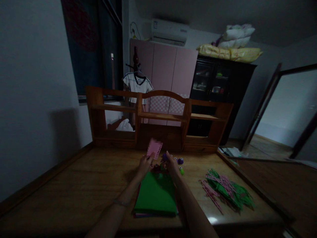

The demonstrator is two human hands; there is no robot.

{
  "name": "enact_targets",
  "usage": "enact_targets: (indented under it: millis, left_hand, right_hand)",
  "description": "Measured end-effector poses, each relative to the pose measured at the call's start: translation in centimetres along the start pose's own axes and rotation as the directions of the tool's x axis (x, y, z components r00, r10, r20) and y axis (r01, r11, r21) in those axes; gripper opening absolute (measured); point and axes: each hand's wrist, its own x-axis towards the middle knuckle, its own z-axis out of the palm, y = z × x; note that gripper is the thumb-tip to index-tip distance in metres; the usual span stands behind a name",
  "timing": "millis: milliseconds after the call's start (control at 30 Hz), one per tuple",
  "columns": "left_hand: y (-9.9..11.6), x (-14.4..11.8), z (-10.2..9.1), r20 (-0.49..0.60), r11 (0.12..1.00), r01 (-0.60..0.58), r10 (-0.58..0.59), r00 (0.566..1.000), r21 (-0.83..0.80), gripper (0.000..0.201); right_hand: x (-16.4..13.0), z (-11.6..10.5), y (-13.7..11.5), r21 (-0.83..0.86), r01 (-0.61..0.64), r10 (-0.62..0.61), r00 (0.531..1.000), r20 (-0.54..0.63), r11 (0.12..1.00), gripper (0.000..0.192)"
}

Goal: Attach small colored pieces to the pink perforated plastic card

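Note:
My left hand [145, 164] pinches the lower edge of a pink card [154, 147] with a row of dark holes along its sides, held up above the desk. Close by on the right, my right hand [172, 164] has its thumb and fingers closed at a small purple piece [164, 157]; its exact kind is too dark to tell. Small figures with white eyes lie around the hands, among them a purple one [180, 161] and a green one [181, 171]. Below both hands is a stack of sheets with a green sheet [156, 195] on top.
A tangled pile of green and pink strips [226, 188] lies on the right of the wooden desk [81, 195]. A wooden shelf unit [162, 115] stands along the desk's back edge. The wall [44, 99] borders the left side.

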Motion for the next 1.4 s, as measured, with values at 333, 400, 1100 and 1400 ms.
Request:
enact_targets:
  millis: [333,400,1100,1400]
  left_hand:
    - [0.8,-0.4,-0.2,0.026,0.999,0.002,-0.001,1.0,-0.044,0.049]
    - [0.8,-0.3,-0.2,0.022,0.999,0.005,-0.004,1.0,-0.046,0.048]
    - [-1.1,1.0,0.4,0.014,0.985,-0.171,0.171,0.985,-0.01,0.031]
    - [-1.0,0.9,0.8,0.098,0.98,-0.069,0.088,0.991,-0.186,0.039]
  right_hand:
    - [0.3,-0.5,-0.3,0.135,-0.047,0.048,0.999,-0.01,0.99,0.053]
    - [0.3,-0.5,-0.4,0.133,-0.041,0.043,0.999,-0.009,0.99,0.054]
    - [-1.0,-0.7,-1.5,-0.269,0.358,-0.404,0.904,-0.139,0.894,0.017]
    - [0.0,-0.7,-0.8,-0.002,0.196,-0.194,0.967,-0.166,0.981,0.037]
